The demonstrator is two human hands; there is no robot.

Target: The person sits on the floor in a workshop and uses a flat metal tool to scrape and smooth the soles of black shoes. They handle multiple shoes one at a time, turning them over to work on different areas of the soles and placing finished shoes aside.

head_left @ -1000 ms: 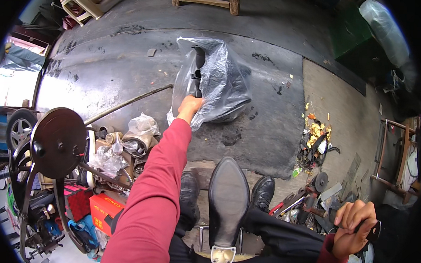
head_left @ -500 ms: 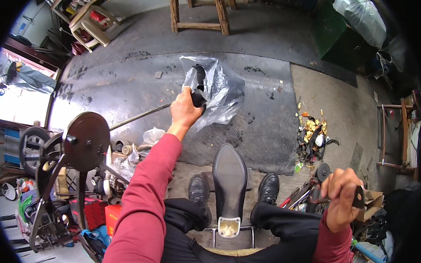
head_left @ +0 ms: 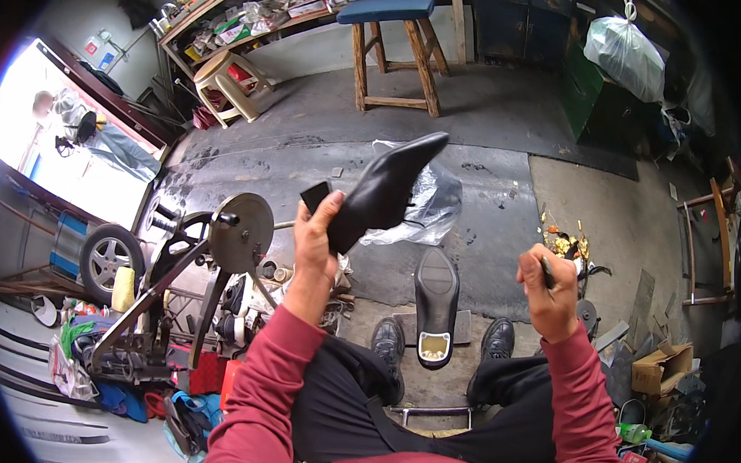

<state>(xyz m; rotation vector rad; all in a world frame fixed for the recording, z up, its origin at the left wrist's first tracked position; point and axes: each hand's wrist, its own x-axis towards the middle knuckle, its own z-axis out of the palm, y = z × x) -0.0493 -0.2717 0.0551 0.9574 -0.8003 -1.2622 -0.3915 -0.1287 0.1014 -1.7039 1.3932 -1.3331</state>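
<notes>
My left hand is closed round the heel end of a black lace-up shoe, raised with its toe up to the right. The shoe's block heel juts out to the left, and its laces hang on the right side. Behind it a clear plastic bag lies on the floor mat. Between my feet another black shoe rests sole up; at its heel end is a pale-rimmed, yellowish hollow. My right hand is closed on a small dark flat tool, mostly hidden by the fingers.
A hand-cranked machine with a round wheel stands at left, amid piled goods. Farther off are a blue-topped wooden stool and a beige plastic stool. Scraps and a cardboard box lie at right. A person is outside the doorway.
My left hand has pulled the black shoe out of the plastic bag, which stays on the floor. My right hand has come up and inward. The view has tilted up.
</notes>
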